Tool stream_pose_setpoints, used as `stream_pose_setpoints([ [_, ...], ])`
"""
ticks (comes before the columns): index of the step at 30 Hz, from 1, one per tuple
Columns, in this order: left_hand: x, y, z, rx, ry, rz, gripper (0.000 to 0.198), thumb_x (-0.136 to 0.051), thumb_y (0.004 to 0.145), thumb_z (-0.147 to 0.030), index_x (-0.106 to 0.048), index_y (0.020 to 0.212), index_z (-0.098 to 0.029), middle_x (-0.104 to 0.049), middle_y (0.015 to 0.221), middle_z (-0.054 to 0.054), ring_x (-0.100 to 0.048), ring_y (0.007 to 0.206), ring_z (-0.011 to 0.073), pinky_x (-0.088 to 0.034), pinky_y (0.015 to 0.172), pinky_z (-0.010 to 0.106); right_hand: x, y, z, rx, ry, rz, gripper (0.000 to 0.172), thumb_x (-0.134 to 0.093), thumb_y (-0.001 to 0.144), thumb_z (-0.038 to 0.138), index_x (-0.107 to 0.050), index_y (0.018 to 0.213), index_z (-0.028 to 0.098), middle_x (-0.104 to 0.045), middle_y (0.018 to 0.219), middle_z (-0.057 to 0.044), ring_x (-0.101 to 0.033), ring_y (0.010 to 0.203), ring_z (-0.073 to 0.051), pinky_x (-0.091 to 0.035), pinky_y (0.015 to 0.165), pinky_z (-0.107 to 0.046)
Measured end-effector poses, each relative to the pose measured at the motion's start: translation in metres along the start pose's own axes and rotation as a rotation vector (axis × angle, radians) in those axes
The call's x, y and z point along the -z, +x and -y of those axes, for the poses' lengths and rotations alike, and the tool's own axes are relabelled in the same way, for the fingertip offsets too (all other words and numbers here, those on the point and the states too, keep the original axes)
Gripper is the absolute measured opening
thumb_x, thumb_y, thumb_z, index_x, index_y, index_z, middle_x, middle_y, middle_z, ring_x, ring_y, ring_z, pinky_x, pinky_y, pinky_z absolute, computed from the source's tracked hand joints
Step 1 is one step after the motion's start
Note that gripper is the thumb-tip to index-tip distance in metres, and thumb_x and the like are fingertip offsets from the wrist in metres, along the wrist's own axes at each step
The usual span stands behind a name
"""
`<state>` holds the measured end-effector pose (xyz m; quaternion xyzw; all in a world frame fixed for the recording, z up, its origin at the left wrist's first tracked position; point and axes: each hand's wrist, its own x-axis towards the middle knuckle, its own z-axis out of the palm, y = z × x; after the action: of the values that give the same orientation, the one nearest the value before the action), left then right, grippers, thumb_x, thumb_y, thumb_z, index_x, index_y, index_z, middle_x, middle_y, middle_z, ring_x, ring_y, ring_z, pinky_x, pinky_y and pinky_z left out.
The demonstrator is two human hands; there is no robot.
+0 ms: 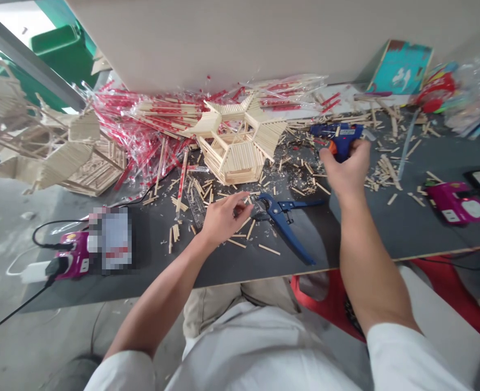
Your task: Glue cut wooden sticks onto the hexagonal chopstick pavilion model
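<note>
The right hand point(350, 172) grasps the glue gun point(349, 134); for the left hand point(222, 218) I cannot tell. A low sweep could scatter loose sticks point(385, 169) crowding the desk point(386, 233).

From my remote seat I have the stick model point(245, 157) toward the back of the table point(386, 231), wrapped sticks point(142, 122) to its left, a second model point(70, 160) farther left. Before it, the cutter point(285, 225) lies just right of the left hand point(223, 218). The glue gun point(343, 138), in the right hand point(349, 168), is right of the model. Socket blocks point(460, 203) sit on the table's left and right.
</note>
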<state>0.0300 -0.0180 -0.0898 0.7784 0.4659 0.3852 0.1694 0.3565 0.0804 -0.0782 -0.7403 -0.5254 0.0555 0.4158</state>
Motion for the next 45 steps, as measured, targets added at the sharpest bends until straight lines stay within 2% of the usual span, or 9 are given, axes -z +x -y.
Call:
stream_pose_setpoints([
  [6, 0.003, 0.001, -0.001, 0.053, -0.007, -0.003, 0.029, -0.068, 0.100, -0.036, -0.071, 0.124, -0.020, -0.080, 0.085, -0.001, -0.071, 0.067, 0.0098, -0.055, 0.069, 0.021, 0.008, -0.029, 0.029, -0.092, 0.345, 0.179, 0.058, -0.065, 0.085, 0.071, -0.057, 0.115, 0.022, -0.069, 0.099, -0.008, -0.066, 0.069, -0.022, -0.059, 0.066, -0.044],
  [11, 0.003, 0.001, 0.002, 0.104, -0.004, -0.062, 0.030, -0.069, 0.100, -0.037, -0.071, 0.125, -0.022, -0.080, 0.087, -0.002, -0.071, 0.072, 0.0101, -0.056, 0.073, 0.021, 0.032, -0.095, 0.052, -0.198, 0.637, 0.155, 0.040, -0.078, 0.083, 0.059, -0.054, 0.085, 0.027, -0.055, 0.068, 0.003, -0.063, 0.063, -0.020, -0.062, 0.071, -0.042],
  [14, 0.002, 0.002, 0.005, 0.133, 0.000, -0.086, 0.029, -0.070, 0.100, -0.038, -0.070, 0.125, -0.023, -0.080, 0.089, -0.002, -0.072, 0.076, 0.0107, -0.056, 0.075, 0.021, 0.036, -0.135, 0.058, -0.157, 0.491, 0.188, 0.035, -0.069, 0.093, 0.058, -0.057, 0.083, 0.026, -0.059, 0.066, -0.001, -0.065, 0.061, -0.023, -0.061, 0.072, -0.043],
  [18, 0.003, 0.003, 0.009, 0.161, 0.043, -0.065, 0.030, -0.069, 0.100, -0.038, -0.070, 0.126, -0.022, -0.082, 0.100, 0.002, -0.075, 0.081, 0.0125, -0.057, 0.076, 0.023, 0.027, -0.161, 0.061, 0.109, 0.176, 0.090, 0.033, -0.062, 0.097, 0.052, -0.059, 0.112, 0.023, -0.073, 0.099, -0.015, -0.074, 0.084, -0.031, -0.061, 0.079, -0.047],
  [21, 0.005, 0.005, 0.011, 0.145, 0.120, -0.041, 0.030, -0.068, 0.101, -0.038, -0.072, 0.126, -0.021, -0.081, 0.114, 0.005, -0.076, 0.078, 0.0131, -0.056, 0.074, 0.025, 0.021, -0.164, 0.062, 0.192, 0.076, 0.138, 0.038, -0.055, 0.101, 0.050, -0.054, 0.126, 0.022, -0.071, 0.116, -0.019, -0.075, 0.094, -0.034, -0.061, 0.079, -0.047],
  [26, 0.008, 0.007, 0.014, 0.157, 0.178, 0.010, 0.029, -0.066, 0.102, -0.037, -0.072, 0.125, -0.022, -0.069, 0.147, 0.013, -0.076, 0.076, 0.0143, -0.059, 0.079, 0.030, 0.020, -0.160, 0.066, 0.336, 0.103, 0.279, 0.038, -0.049, 0.102, 0.042, -0.052, 0.134, 0.021, -0.068, 0.126, -0.021, -0.070, 0.115, -0.037, -0.059, 0.095, -0.051],
  [30, 0.007, 0.008, 0.015, 0.179, 0.214, 0.057, 0.029, -0.066, 0.102, -0.031, -0.068, 0.129, -0.023, -0.067, 0.149, 0.012, -0.079, 0.090, 0.0203, -0.060, 0.081, 0.032, 0.015, -0.158, 0.067, 0.335, 0.095, 0.357, 0.027, -0.049, 0.101, 0.033, -0.058, 0.125, 0.025, -0.070, 0.116, -0.016, -0.070, 0.108, -0.035, -0.058, 0.093, -0.049],
  [35, 0.008, 0.010, 0.014, 0.217, 0.259, 0.164, 0.028, -0.061, 0.104, -0.030, -0.064, 0.131, -0.024, -0.065, 0.152, 0.009, -0.079, 0.102, 0.0271, -0.060, 0.080, 0.036, 0.004, -0.154, 0.064, 0.379, 0.065, 0.334, 0.024, -0.047, 0.102, 0.029, -0.058, 0.123, 0.025, -0.070, 0.111, -0.015, -0.069, 0.105, -0.034, -0.057, 0.093, -0.049],
  [45, 0.006, 0.010, 0.014, 0.208, 0.282, 0.169, 0.027, -0.059, 0.105, -0.032, -0.062, 0.131, -0.024, -0.067, 0.149, 0.011, -0.079, 0.100, 0.0256, -0.058, 0.077, 0.033, -0.002, -0.150, 0.058, 0.351, 0.032, 0.350, 0.031, -0.047, 0.101, 0.028, -0.058, 0.130, 0.026, -0.070, 0.114, -0.015, -0.068, 0.107, -0.037, -0.057, 0.093, -0.052],
])
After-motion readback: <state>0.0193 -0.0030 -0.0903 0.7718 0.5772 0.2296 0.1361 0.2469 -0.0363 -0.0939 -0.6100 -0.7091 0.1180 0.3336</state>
